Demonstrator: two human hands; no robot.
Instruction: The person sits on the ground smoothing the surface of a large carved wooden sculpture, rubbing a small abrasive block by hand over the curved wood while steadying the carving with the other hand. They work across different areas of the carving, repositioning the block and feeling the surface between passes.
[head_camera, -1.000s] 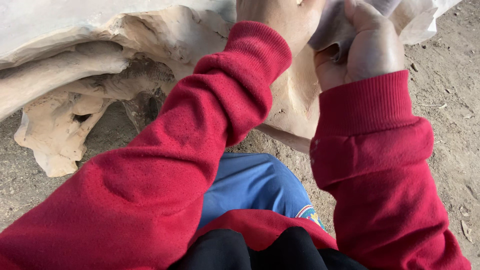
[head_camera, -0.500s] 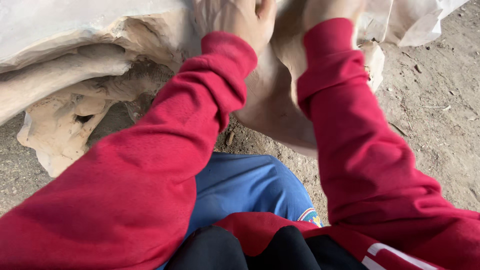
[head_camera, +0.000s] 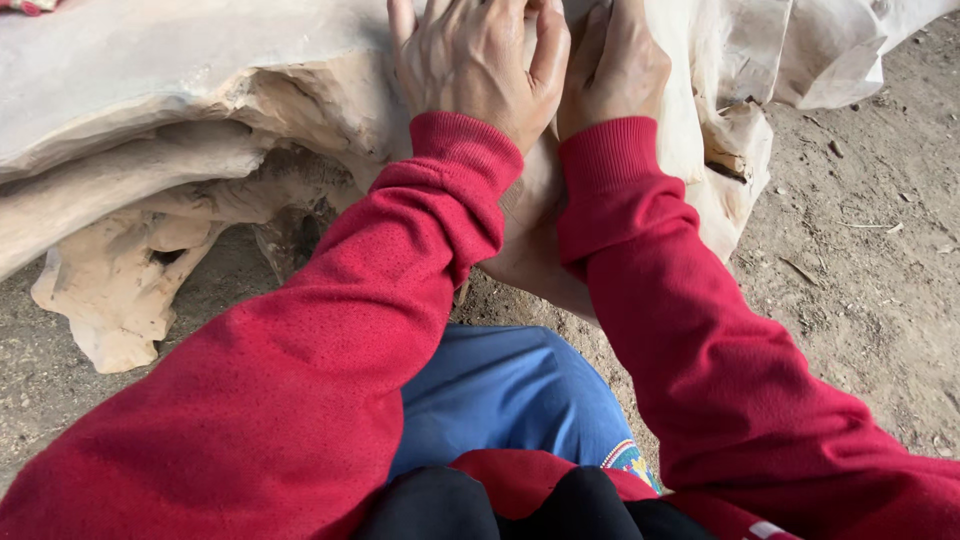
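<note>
Fingers (head_camera: 470, 45) of both hands lie flat, gripping nothing, on pale smooth wood (head_camera: 150, 70); below them the wood stays rough.

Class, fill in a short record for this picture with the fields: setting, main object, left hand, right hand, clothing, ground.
setting: outdoors, person seated, seen from above
main object: large pale piece of carved root wood, smooth on top, rough hollows underneath
left hand: left hand flat on the wood, fingers spread
right hand: right hand pressed on the wood beside the left, touching it
clothing: red sleeves, blue trousers
ground: bare dirt with small wood scraps
</note>
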